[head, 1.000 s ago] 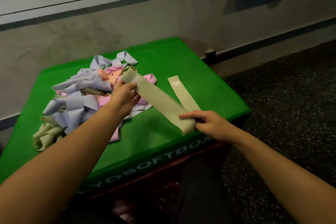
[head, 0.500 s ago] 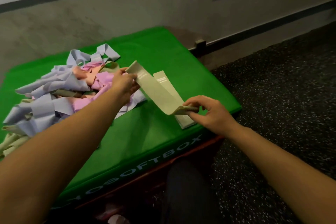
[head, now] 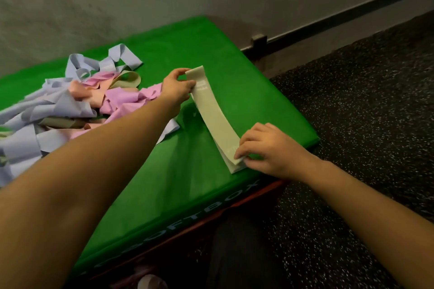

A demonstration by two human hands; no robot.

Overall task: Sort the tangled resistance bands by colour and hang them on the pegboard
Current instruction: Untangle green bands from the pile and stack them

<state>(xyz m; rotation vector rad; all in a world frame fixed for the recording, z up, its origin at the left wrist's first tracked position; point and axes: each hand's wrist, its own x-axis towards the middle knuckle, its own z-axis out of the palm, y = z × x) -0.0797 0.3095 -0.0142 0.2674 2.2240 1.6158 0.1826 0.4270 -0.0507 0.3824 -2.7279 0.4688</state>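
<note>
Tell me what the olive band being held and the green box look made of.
Olive band: likely thin latex or rubber, matte with slight sheen; it bends smoothly between left hand and right hand. Green box: apparently padded vinyl, glossy; soft rounded edges.

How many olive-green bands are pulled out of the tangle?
2: one olive band held by both hands, laid atop another on the green box. More olive loops remain in the pile.

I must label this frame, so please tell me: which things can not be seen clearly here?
- Pegboard: not in the head view.
- Second olive band: hidden under the olive band that both hands hold.
- Tangled pile: cut by the left edge; left arm covers its near part.
- Box lettering: partly cut off in shadow.
</note>
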